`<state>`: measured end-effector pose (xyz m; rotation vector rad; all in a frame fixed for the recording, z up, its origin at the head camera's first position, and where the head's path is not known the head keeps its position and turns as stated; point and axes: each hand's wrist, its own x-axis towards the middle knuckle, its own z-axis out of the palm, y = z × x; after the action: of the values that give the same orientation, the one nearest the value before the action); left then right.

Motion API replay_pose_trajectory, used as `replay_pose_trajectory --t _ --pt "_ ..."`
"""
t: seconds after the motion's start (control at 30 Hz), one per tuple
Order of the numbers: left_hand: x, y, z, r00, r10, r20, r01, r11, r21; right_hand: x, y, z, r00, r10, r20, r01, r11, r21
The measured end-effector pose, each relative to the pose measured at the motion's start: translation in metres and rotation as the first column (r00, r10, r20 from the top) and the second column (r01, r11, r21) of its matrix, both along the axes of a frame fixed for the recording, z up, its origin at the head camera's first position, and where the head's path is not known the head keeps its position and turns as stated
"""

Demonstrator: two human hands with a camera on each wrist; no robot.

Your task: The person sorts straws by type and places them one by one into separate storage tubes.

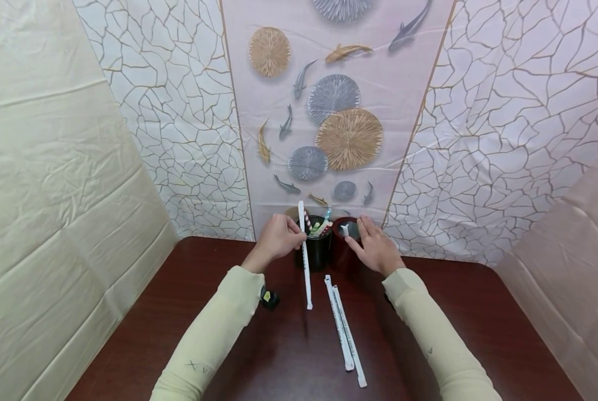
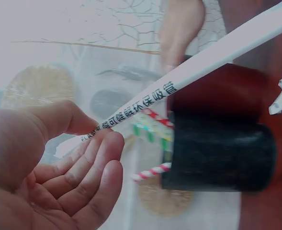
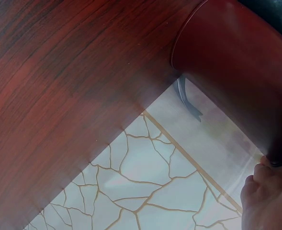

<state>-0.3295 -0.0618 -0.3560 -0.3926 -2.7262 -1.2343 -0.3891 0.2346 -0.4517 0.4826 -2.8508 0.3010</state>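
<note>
At the worktop's [image 1: 178,312] far edge, a black cup [image 1: 317,253] holds striped straws; the left hand [image 1: 277,238] pinches a wrapped straw [image 1: 305,262] beside it. Left wrist: thumb and fingers [image 2: 102,148] pinch the wrapper. Right wrist: fingertips [image 3: 267,196] touch the red cup [image 3: 236,76], right hand's [image 1: 376,248] grip unclear.

Three wrapped straws [image 1: 305,262], two cups [image 1: 317,250], two hands [image 1: 277,238].

Bright even light; head view warped at edges; left wrist view washed-out, blurred.
</note>
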Motion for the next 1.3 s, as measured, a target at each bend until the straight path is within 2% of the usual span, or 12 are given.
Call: replay_pose_trajectory --t 0.07,0.23,0.43,0.6,0.73,0.9,1.07,1.17,1.3 --pt "-0.001 0.002 0.011 1.000 0.007 -0.025 -0.007 1.000 0.022 0.000 0.000 0.000 1.000 0.001 0.001 -0.001 1.000 -0.001" --pt "-0.003 0.008 0.040 0.989 0.037 -0.145 -0.032 0.999 0.041 0.001 -0.001 -0.001 1.000 0.002 0.013 -0.002 1.000 -0.004" --pt "-0.008 0.019 0.068 0.950 0.061 -0.307 -0.044 0.997 0.060 -0.001 0.000 -0.001 1.000 -0.001 0.012 0.001 1.000 -0.001" --pt "-0.011 0.029 0.082 0.917 0.082 -0.391 -0.054 0.995 0.081 -0.002 0.001 -0.001 1.000 -0.003 0.001 0.003 1.000 0.002" --pt "-0.013 0.037 0.090 0.894 0.099 -0.438 -0.058 0.993 0.105 -0.002 0.000 -0.002 1.000 -0.004 -0.011 0.004 1.000 0.003" --pt "-0.016 0.045 0.097 0.850 0.112 -0.515 -0.049 0.990 0.134 -0.004 0.000 -0.004 1.000 -0.003 -0.025 0.003 1.000 0.003" --pt "-0.024 0.053 0.098 0.815 0.108 -0.569 -0.026 0.988 0.150 -0.004 0.001 -0.004 1.000 -0.003 -0.026 0.003 1.000 0.005" --pt "-0.028 0.059 0.095 0.805 0.107 -0.584 -0.019 0.988 0.155 -0.004 0.001 -0.004 1.000 -0.003 -0.022 0.003 1.000 0.004" --pt "-0.033 0.067 0.087 0.801 0.101 -0.591 -0.021 0.990 0.141 -0.005 0.001 -0.005 1.000 -0.003 -0.020 0.003 1.000 0.003"
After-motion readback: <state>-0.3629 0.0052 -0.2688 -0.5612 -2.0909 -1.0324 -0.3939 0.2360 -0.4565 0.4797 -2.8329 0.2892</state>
